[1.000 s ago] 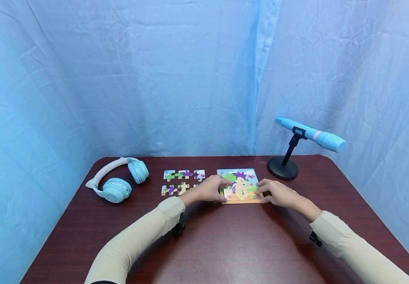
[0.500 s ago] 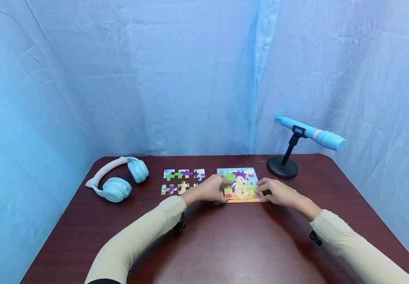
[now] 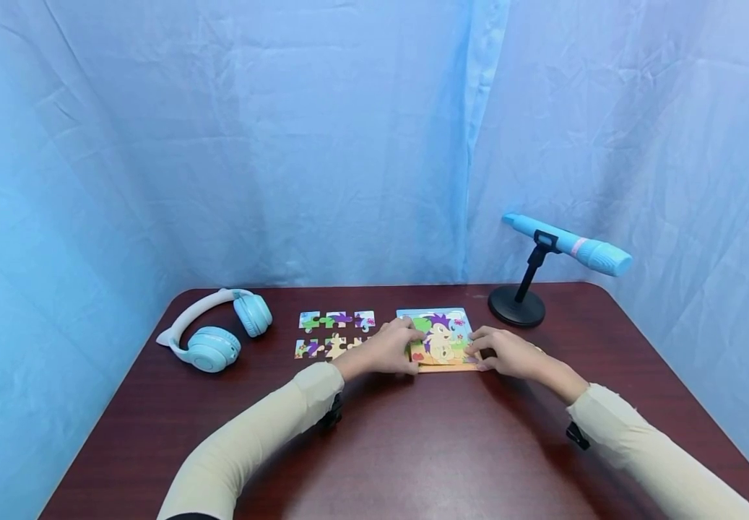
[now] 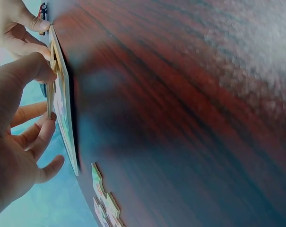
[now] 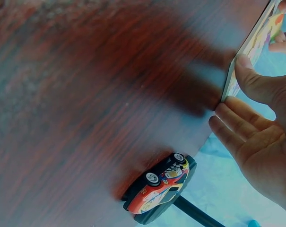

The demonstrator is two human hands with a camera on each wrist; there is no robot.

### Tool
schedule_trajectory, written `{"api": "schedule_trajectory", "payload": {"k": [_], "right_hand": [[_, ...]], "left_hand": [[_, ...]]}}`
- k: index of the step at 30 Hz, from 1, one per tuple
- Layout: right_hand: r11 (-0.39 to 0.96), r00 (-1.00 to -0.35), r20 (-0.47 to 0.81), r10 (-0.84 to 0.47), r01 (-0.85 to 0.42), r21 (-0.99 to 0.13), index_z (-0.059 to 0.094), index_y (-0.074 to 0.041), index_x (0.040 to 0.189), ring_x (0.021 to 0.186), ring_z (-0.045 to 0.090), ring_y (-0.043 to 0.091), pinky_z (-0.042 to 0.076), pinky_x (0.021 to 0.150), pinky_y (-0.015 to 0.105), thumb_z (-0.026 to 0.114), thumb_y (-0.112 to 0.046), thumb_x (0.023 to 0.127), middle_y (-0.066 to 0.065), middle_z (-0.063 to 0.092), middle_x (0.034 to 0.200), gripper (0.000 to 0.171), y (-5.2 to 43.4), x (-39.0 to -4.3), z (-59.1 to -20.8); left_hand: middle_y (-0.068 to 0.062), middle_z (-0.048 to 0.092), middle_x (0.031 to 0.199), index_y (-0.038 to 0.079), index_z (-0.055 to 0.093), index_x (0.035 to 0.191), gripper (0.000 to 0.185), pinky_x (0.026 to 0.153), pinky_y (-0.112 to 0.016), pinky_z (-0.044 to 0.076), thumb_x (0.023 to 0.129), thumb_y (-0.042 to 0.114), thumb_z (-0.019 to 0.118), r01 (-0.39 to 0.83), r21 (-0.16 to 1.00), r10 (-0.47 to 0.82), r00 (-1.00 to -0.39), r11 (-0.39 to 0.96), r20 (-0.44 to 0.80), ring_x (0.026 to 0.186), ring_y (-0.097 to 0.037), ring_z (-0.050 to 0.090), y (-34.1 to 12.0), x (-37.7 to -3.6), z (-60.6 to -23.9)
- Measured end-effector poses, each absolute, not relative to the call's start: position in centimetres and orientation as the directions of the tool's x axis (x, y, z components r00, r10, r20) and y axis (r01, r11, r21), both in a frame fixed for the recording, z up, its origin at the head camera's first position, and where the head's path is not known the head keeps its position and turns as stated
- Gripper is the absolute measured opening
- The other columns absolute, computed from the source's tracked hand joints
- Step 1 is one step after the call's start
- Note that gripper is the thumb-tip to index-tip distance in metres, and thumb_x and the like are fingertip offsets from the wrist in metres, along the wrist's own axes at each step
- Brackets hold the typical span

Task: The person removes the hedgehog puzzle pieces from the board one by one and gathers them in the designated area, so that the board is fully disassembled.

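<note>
A cartoon jigsaw puzzle board [image 3: 433, 313] with a purple-haired animal lies at the back middle of the table. At its left side my left hand [image 3: 390, 347] pinches a puzzle piece [image 4: 50, 97] between thumb and fingers. That piece stands tilted over the board in the left wrist view; most of it is hidden by the hand in the head view. My right hand [image 3: 504, 352] grips the board's right edge near the front corner, its thumb [image 5: 244, 64] on the rim and fingers alongside. Several loose puzzle pieces [image 3: 337, 347] lie in two rows to the left.
Blue cat-ear headphones [image 3: 213, 348] rest at the back left. A blue microphone [image 3: 569, 244] sits on a black stand [image 3: 517, 307] at the back right. A red toy car [image 5: 157, 187] is beside the stand base, out of sight in the head view. Blue curtain [image 3: 348, 144] closes off the back.
My left hand has shifted slightly right over the board's front left corner, and a red patch shows beside its fingers. My right hand has stayed in place.
</note>
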State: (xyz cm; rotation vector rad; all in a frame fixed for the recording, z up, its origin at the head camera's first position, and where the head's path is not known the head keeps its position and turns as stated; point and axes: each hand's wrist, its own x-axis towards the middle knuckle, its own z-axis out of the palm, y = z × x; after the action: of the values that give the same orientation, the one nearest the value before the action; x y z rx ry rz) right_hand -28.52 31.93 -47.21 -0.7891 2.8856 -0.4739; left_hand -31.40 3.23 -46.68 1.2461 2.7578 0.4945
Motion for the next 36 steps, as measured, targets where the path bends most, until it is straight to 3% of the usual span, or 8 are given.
{"api": "schedule_trajectory", "payload": {"k": [10, 17, 21, 25, 36], "right_hand": [[0.817, -0.853, -0.045, -0.519, -0.481, -0.317, 0.075, -0.013, 0.124, 0.126, 0.059, 0.038, 0.052, 0.101, 0.053, 0.077, -0.015, 0.090, 0.018, 0.063, 0.136, 0.034, 32.0, -28.5, -47.3], [0.817, -0.851, -0.043, -0.524, -0.487, -0.310, 0.074, -0.012, 0.125, 0.128, 0.058, 0.038, 0.052, 0.101, 0.052, 0.078, -0.013, 0.089, 0.019, 0.061, 0.139, 0.036, 31.5, -28.1, -46.9], [0.778, -0.816, -0.023, -0.578, -0.542, -0.318, 0.074, -0.013, 0.126, 0.129, 0.058, 0.039, 0.052, 0.101, 0.052, 0.077, -0.012, 0.090, 0.019, 0.061, 0.140, 0.037, 30.8, -27.8, -46.9], [0.740, -0.779, -0.014, -0.626, -0.589, -0.325, 0.074, -0.013, 0.125, 0.129, 0.059, 0.038, 0.052, 0.100, 0.051, 0.076, -0.012, 0.091, 0.017, 0.063, 0.139, 0.034, 30.2, -27.7, -46.8], [0.735, -0.767, -0.017, -0.641, -0.608, -0.301, 0.074, -0.011, 0.126, 0.131, 0.059, 0.036, 0.051, 0.101, 0.051, 0.074, -0.012, 0.092, 0.017, 0.065, 0.138, 0.033, 29.8, -27.7, -47.0]], "left_hand": [[0.001, 0.061, 0.112, 0.018, 0.069, 0.133, 0.056, 0.095, -0.036, 0.038, 0.080, 0.035, 0.078, 0.724, 0.170, 0.727, -0.685, 0.669, 0.055, 0.097, -0.014, 0.047, 3.6, -30.9, -47.1], [0.001, 0.061, 0.112, 0.019, 0.070, 0.133, 0.055, 0.092, -0.035, 0.039, 0.080, 0.035, 0.078, 0.720, 0.160, 0.724, -0.688, 0.675, 0.043, 0.099, -0.015, 0.048, 3.7, -31.0, -47.3], [0.000, 0.061, 0.112, 0.020, 0.069, 0.133, 0.055, 0.089, -0.034, 0.039, 0.080, 0.034, 0.078, 0.715, 0.163, 0.721, -0.693, 0.680, 0.031, 0.099, -0.015, 0.048, 3.8, -31.1, -47.3], [0.001, 0.061, 0.110, 0.019, 0.069, 0.133, 0.055, 0.090, -0.034, 0.039, 0.080, 0.034, 0.079, 0.712, 0.170, 0.719, -0.695, 0.682, 0.024, 0.098, -0.015, 0.047, 3.9, -31.1, -47.1], [0.000, 0.062, 0.111, 0.019, 0.071, 0.131, 0.055, 0.096, -0.039, 0.039, 0.079, 0.036, 0.080, 0.718, 0.127, 0.719, -0.694, 0.685, 0.044, 0.100, -0.017, 0.049, 3.7, -31.1, -46.7]]}}
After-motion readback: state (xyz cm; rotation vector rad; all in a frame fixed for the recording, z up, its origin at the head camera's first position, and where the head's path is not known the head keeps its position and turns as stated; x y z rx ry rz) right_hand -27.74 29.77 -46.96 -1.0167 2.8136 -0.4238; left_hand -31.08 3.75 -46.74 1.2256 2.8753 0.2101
